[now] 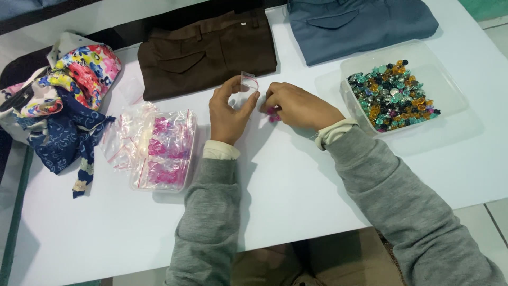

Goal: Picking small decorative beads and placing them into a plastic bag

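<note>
Looking down from the head camera, I see my two hands meeting over a white counter (pixel 296 180). My left hand (pixel 228 114) pinches a small clear zip bag (pixel 247 82) between thumb and fingers, held upright just above the counter in front of folded brown trousers (pixel 206 53). My right hand (pixel 296 106) is curled, its fingers closed on a few small pink beads (pixel 273 112) just beside the bag.

The bag looks thin, limp and slippery, so I judge it best gripped at its stiffer zip edge. The beads look hard, tiny and light, likely to roll or slip if held loosely; a fingertip pinch suits them.

To the right stands a clear plastic tub (pixel 450 85) of mixed coloured beads (pixel 391 95). To the left, a second clear tub (pixel 186 180) holds filled bags of pink beads (pixel 161 151). Further left lies crumpled floral cloth (pixel 69 90). Folded blue trousers (pixel 365 24) lie at the far edge.
</note>
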